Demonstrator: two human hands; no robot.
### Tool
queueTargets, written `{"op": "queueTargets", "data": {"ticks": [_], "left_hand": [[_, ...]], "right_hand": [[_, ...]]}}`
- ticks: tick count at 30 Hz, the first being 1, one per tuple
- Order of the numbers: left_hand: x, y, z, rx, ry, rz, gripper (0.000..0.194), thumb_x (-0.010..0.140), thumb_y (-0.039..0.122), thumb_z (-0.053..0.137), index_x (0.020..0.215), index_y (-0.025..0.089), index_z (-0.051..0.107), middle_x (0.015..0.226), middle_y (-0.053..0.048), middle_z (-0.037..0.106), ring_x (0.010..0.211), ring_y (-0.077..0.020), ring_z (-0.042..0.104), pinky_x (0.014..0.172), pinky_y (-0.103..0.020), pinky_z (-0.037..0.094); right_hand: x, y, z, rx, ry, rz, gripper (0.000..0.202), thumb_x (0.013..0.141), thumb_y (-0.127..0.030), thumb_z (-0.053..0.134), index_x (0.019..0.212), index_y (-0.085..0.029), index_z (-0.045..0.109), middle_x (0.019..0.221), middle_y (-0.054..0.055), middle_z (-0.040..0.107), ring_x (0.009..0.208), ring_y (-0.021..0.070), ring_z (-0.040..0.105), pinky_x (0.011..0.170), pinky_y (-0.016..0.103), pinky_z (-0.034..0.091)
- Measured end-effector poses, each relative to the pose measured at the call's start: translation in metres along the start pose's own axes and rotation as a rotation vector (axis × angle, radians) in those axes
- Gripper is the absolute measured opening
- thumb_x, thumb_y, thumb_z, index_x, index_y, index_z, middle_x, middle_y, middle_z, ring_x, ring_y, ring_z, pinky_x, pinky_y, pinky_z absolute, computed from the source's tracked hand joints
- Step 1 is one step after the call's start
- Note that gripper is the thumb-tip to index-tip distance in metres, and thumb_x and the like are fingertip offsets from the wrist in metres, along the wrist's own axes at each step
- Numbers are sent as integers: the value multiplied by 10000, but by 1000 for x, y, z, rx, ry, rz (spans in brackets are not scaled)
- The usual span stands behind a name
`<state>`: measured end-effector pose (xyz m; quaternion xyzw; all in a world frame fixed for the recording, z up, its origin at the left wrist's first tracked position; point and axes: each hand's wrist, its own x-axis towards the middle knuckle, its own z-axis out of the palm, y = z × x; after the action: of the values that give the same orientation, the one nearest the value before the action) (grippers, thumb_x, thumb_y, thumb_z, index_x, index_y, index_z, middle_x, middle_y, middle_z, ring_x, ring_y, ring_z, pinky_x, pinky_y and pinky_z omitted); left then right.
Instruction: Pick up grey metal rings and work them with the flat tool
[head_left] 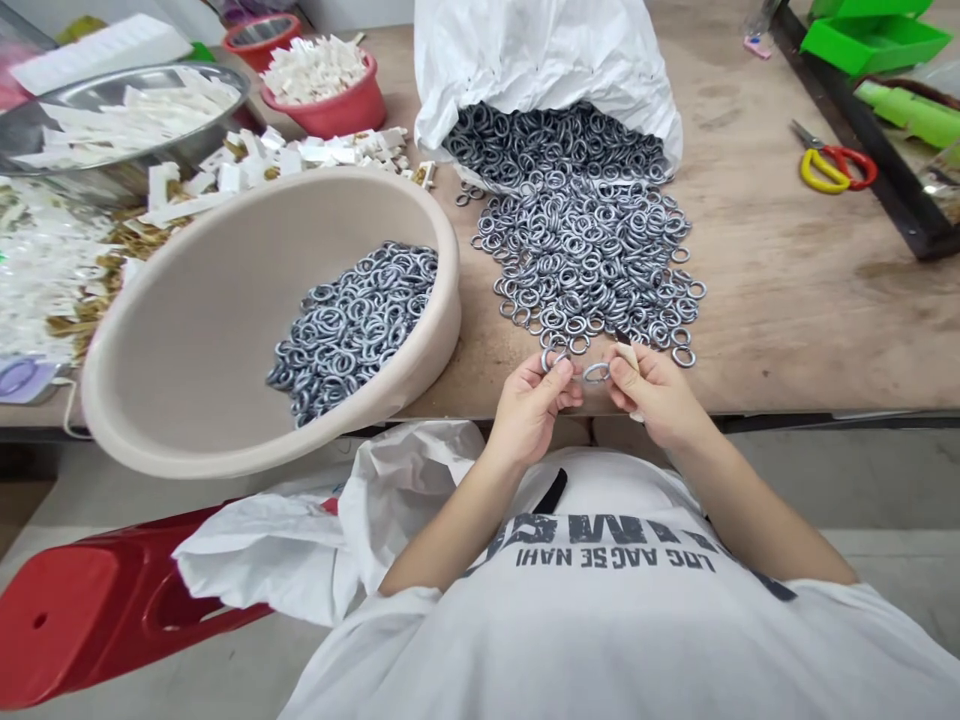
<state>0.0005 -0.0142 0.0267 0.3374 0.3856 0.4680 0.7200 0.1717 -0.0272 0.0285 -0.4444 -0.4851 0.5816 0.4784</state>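
Note:
At the table's front edge, my left hand pinches a grey ring between thumb and fingers. Close beside it on the right, my right hand holds another ring together with a small tool that has a pale handle and a dark tip. Just beyond my hands lies a heap of grey rings, spilling from the mouth of a white sack. On the left, a large beige basin stands tilted, with many grey rings gathered on its right side.
Scissors with red and yellow handles lie at the right, near a black metal frame and green trays. White pieces fill a red tub and a steel bowl at the back left. A red stool stands below.

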Motion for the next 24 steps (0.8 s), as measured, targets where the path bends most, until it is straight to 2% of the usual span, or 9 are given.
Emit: {"op": "queueTargets", "data": {"ticks": [5, 8, 11, 14, 18, 24], "left_hand": [[-3, -11, 6, 64, -117, 49, 317, 794, 420, 799, 916, 171, 646, 789, 10, 652, 657, -75, 601, 680, -213, 517], [-5, -13, 6, 115, -191, 103, 259, 823, 385, 779, 923, 175, 667, 778, 5, 642, 664, -80, 584, 674, -214, 504], [-8, -11, 7, 161, -204, 122, 262, 855, 411, 739, 947, 172, 685, 806, -18, 662, 675, -95, 596, 642, -221, 513], [-11, -8, 9, 229, -202, 134, 282, 863, 436, 722, 939, 167, 686, 776, -26, 672, 682, -113, 617, 626, -226, 532], [-14, -6, 12, 315, -248, 199, 248, 869, 406, 720, 906, 164, 679, 807, -33, 682, 721, -124, 635, 665, -239, 559], [-12, -7, 11, 244, -237, 197, 258, 885, 418, 700, 921, 168, 647, 789, -8, 657, 662, -101, 627, 653, -226, 554]], "right_hand": [[-7, 4, 10, 263, 99, 84, 428, 829, -615, 700, 891, -229, 526, 681, -64, 481, 471, 64, 352, 423, 212, 227], [-6, 8, 11, 311, 115, 73, 410, 827, -585, 720, 897, -229, 530, 693, -68, 502, 462, 53, 358, 412, 201, 239], [-6, 10, 13, 339, 86, 45, 353, 864, -539, 704, 882, -227, 539, 717, -60, 539, 485, 54, 421, 420, 187, 287], [-8, 7, 12, 294, 92, 21, 328, 872, -525, 701, 894, -225, 571, 734, -46, 576, 541, 71, 494, 461, 190, 366], [-13, 0, 10, 175, 106, -32, 307, 848, -486, 742, 856, -217, 594, 670, -50, 569, 537, 82, 483, 497, 210, 410], [-15, 2, 11, 122, 100, -84, 279, 912, -493, 661, 890, -218, 617, 704, -31, 597, 556, 98, 497, 530, 239, 420]]}}
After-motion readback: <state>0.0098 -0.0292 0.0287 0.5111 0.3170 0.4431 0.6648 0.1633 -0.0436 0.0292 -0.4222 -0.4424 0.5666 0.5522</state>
